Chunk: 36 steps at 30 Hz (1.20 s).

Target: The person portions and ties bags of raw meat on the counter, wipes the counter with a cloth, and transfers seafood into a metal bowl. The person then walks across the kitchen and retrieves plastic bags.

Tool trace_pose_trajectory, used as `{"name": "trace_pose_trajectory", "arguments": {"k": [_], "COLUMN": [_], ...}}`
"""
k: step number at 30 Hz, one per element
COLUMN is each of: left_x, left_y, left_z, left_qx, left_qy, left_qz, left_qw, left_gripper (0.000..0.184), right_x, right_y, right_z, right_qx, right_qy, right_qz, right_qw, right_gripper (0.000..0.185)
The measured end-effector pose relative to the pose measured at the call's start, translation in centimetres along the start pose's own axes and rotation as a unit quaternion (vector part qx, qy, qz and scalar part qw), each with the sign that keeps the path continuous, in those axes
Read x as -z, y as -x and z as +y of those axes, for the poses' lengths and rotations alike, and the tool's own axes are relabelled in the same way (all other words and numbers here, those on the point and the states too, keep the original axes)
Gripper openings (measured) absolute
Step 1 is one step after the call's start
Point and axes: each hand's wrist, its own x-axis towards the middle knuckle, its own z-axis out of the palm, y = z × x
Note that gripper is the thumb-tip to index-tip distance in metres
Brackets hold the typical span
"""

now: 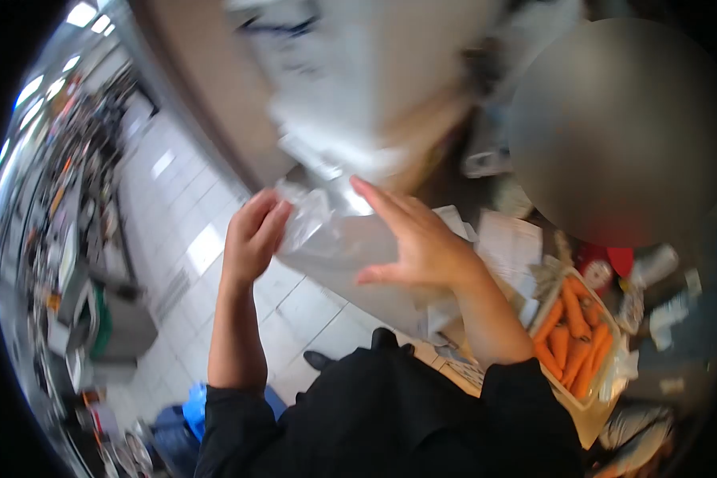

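My left hand [255, 235] is closed, its fingers pinched on a crumpled piece of clear plastic [309, 219] that looks like a thin bag. The plastic hangs between my two hands, over the edge of a pale work surface. My right hand [426, 247] is open, with thumb and fingers spread apart, just to the right of the plastic; nothing shows in its grasp. Behind the hands stands a large white and brown box-like shape [334, 80], blurred by motion. Whether my right fingers touch the plastic, I cannot tell.
A tray of carrots [573, 338] stands at my right, near papers [510, 243] and plastic packaging [657, 263]. On the left, a grey bin [119, 323] stands by cluttered shelves [64, 207]. The tiled floor [203, 247] shows between. A large grey blur covers the upper right.
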Motion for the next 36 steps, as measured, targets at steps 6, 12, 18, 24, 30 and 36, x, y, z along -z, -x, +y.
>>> {"name": "trace_pose_trajectory", "arguments": {"k": [6,12,18,24,30,36], "left_x": [18.8,25.6,27.4,42.7,54.0,65.3], "left_y": [5.1,17.3,15.3,14.0,9.2,2.9], "left_z": [-6.5,-17.1,-36.8,-39.5,-42.8,-45.7], "left_qx": [-0.11,0.241,0.258,0.262,0.281,0.484], "left_qy": [-0.237,0.108,0.162,0.095,0.075,0.074], "left_qz": [0.292,-0.077,0.28,0.085,0.237,0.264], "left_qw": [0.92,0.961,0.911,0.957,0.927,0.831], "left_gripper": [0.034,0.049,0.089,0.089,0.1,0.086], "right_x": [-24.4,-38.8,-47.2,-54.6,-65.5,-75.2], "right_y": [-12.9,-24.5,-29.3,-33.6,-42.6,-55.9], "right_z": [0.5,-3.5,-6.5,-3.6,0.4,0.6], "right_qx": [-0.264,-0.306,-0.361,-0.386,-0.421,-0.412], "right_qy": [-0.158,-0.357,-0.608,-0.645,-0.657,-0.648], "right_qz": [-0.226,0.047,0.039,0.006,-0.001,-0.121], "right_qw": [0.924,0.881,0.706,0.659,0.626,0.628], "right_gripper": [0.041,0.023,0.025,0.033,0.037,0.037]}}
